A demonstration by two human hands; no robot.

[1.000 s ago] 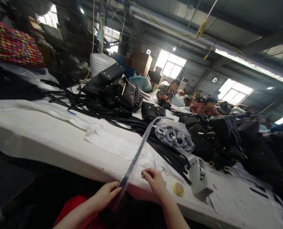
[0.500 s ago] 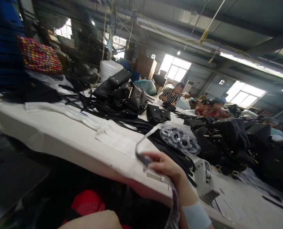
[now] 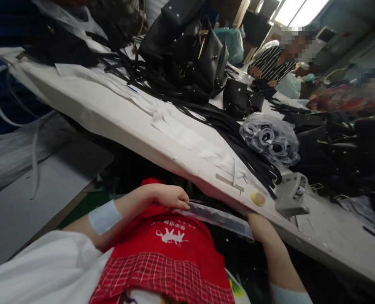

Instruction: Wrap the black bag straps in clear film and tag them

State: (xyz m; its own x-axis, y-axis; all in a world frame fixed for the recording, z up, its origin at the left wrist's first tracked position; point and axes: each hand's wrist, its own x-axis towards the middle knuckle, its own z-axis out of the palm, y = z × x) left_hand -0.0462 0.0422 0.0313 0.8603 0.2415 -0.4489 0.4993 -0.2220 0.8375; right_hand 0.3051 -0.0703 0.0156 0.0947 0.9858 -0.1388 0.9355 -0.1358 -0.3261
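Observation:
A translucent plastic strip (image 3: 217, 218) is stretched between my two hands in front of the red apron, just below the table's near edge. My left hand (image 3: 174, 197) is closed, pinching the strip's left end. At the other end my right hand (image 3: 256, 223) is bent down beside the table edge, its fingers mostly hidden. The strip runs straight into it. On the table lie white strips (image 3: 187, 135) and a flat beige ruler-like piece (image 3: 229, 182). A round yellow-edged disc (image 3: 258, 198) sits close to my right hand.
The white table (image 3: 111, 126) slopes across the view. On it are black handbags (image 3: 187, 55), black straps (image 3: 238, 145), a clear bag of coiled rolls (image 3: 269, 139) and a grey-white dispenser (image 3: 291, 194). A co-worker in stripes (image 3: 271, 63) sits across the table.
My view has tipped downward. My right hand has moved from over the table to below its edge with the strip. My left hand has come into view, holding the strip's other end.

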